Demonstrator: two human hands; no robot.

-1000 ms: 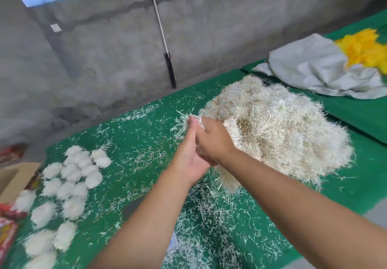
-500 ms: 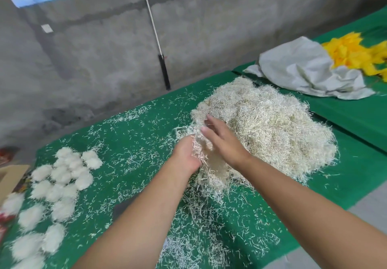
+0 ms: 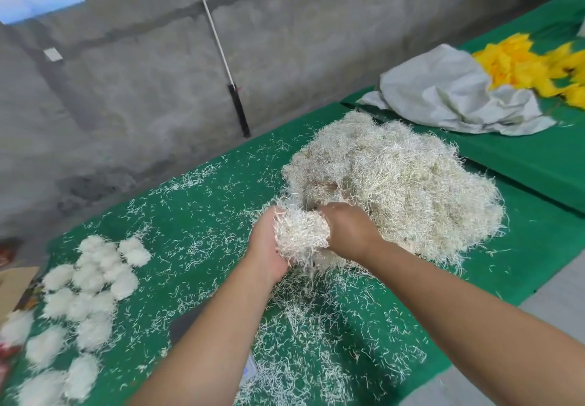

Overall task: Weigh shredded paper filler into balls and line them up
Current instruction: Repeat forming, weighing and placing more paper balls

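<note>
A big heap of pale shredded paper filler lies on the green table cover right of centre. At its near left edge both hands hold a white clump of filler. My left hand cups the clump from the left. My right hand grips it from the right, fingers curled into the paper. Several finished white balls lie in rows at the left of the table. A scale is partly visible under my left forearm, mostly hidden.
Loose shreds litter the cover around and below my hands. A grey cloth and yellow material lie on a second green table at the back right. A concrete wall with a white pole stands behind. Cardboard sits at far left.
My hands dipped from a raised position into the heap's edge and have come out holding a clump of filler between them. The view has shifted slightly.
</note>
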